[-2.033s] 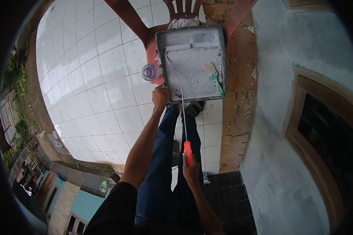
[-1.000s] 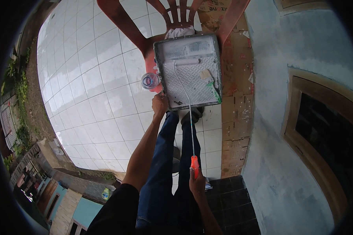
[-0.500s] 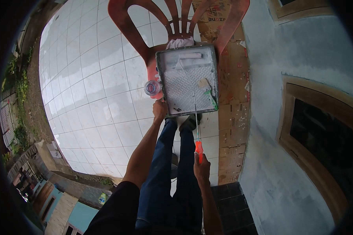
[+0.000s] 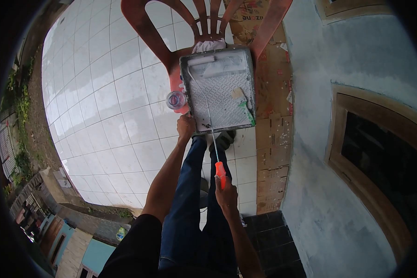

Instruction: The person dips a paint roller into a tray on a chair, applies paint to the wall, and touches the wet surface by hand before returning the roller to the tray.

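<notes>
My right hand is closed round the orange handle of a paint roller. Its long thin rod crosses the paint tray, and the roller's pale sleeve lies in the white paint at the tray's far left. At the near left corner, my left hand grips the tray's edge. A paintbrush with a green handle rests on the ribbed slope at the right. Beside the tray's left edge stands a clear plastic cup.
The tray sits on a red plastic chair, with a pale cloth behind it. Cardboard covers the floor along the grey-blue wall, which has wood-framed windows. White tiles spread to the left.
The roller's sleeve has moved left across the paint, and my right hand has shifted left with the handle. My left hand keeps its hold on the tray; the whole view has shifted slightly.
</notes>
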`<state>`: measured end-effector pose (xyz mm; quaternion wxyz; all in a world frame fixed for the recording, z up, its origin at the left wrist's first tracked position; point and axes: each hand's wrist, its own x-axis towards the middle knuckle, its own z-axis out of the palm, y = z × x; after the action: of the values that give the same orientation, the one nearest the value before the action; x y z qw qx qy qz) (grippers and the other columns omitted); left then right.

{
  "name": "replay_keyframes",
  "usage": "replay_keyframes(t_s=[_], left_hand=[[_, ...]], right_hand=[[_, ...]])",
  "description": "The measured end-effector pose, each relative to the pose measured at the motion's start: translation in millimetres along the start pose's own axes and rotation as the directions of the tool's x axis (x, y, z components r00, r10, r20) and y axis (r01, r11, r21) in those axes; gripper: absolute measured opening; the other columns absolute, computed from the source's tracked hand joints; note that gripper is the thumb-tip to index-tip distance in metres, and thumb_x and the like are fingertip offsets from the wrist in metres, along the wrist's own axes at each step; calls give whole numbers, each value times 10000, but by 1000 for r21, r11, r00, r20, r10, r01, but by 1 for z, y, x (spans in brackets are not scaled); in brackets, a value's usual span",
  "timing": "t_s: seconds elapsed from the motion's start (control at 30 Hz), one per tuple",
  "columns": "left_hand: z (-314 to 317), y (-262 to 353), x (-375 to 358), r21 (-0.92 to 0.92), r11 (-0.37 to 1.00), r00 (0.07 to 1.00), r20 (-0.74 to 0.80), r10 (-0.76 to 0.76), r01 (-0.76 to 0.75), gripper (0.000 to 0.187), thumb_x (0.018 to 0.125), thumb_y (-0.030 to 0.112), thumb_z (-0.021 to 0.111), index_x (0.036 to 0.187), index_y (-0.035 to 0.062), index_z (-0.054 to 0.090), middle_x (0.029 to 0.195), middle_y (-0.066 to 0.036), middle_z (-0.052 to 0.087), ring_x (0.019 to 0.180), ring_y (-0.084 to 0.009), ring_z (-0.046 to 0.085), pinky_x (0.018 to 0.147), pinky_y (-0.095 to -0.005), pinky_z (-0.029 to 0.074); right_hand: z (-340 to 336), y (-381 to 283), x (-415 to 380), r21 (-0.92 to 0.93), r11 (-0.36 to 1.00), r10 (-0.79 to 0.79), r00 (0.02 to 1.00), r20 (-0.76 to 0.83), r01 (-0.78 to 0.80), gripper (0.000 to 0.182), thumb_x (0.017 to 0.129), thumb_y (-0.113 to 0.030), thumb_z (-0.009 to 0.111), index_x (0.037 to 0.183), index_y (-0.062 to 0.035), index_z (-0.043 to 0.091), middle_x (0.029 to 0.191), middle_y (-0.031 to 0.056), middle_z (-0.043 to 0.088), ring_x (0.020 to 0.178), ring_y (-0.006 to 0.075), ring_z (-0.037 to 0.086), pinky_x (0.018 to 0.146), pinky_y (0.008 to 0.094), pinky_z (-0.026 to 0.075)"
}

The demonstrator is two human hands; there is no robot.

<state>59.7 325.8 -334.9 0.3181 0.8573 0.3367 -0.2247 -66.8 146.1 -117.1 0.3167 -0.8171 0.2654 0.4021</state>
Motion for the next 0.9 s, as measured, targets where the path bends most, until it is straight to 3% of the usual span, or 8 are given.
replay_keyframes(t_s=[0.3, 0.47, 0.57, 0.67, 0.8, 0.9], left_hand=[[3, -5, 8, -61, 997, 999, 7, 42, -41, 319, 787, 200, 558, 1010, -16, 628, 879, -265, 636, 872, -416, 613, 770, -464, 485], [-12, 10, -6, -38, 991, 979, 160, 129, -125, 384, 785, 175, 545, 1115, -21, 563, 900, -285, 627, 906, -405, 611, 798, -450, 487], [-4, -4, -3, -81, 977, 958, 195, 211, -198, 405, 762, 190, 557, 1102, -29, 552, 921, -296, 619, 920, -417, 602, 809, -457, 482], [-20, 11, -21, -56, 981, 958, 214, 193, -185, 424, 740, 211, 570, 1075, -48, 559, 942, -304, 612, 948, -424, 590, 824, -459, 475], [-29, 13, -30, -56, 978, 907, 365, 209, -203, 383, 735, 234, 558, 993, -45, 603, 940, -300, 613, 945, -428, 587, 830, -460, 472], [-33, 12, -39, -12, 970, 900, 368, 232, -245, 390, 738, 244, 540, 987, -48, 609, 947, -306, 608, 954, -429, 584, 841, -458, 472]], right_hand=[[-7, 23, -29, -69, 997, -22, 997, -80, 17, 452, 908, -462, 452, 898, -23, 560, 708, 244, 617, 693, 433, 609, 612, 490, 497], [-28, 32, -45, 29, 999, 31, 998, -50, -29, 481, 902, -471, 462, 880, -9, 595, 730, 231, 624, 742, 411, 618, 645, 454, 493], [-43, 25, -54, 133, 989, 54, 998, 40, -59, 508, 893, -483, 462, 949, 0, 612, 778, 227, 632, 812, 387, 626, 687, 443, 488], [-42, 22, -67, 116, 991, 69, 998, -1, -68, 511, 890, -493, 455, 951, -8, 606, 789, 232, 633, 815, 400, 620, 691, 459, 489], [-35, 5, -91, 78, 995, 71, 996, -52, -67, 497, 892, -495, 446, 963, -21, 579, 810, 253, 628, 825, 432, 604, 712, 488, 489], [-35, -4, -95, 80, 995, 65, 995, -80, -58, 516, 896, -512, 417, 964, -24, 571, 814, 254, 628, 820, 440, 604, 715, 494, 488]])
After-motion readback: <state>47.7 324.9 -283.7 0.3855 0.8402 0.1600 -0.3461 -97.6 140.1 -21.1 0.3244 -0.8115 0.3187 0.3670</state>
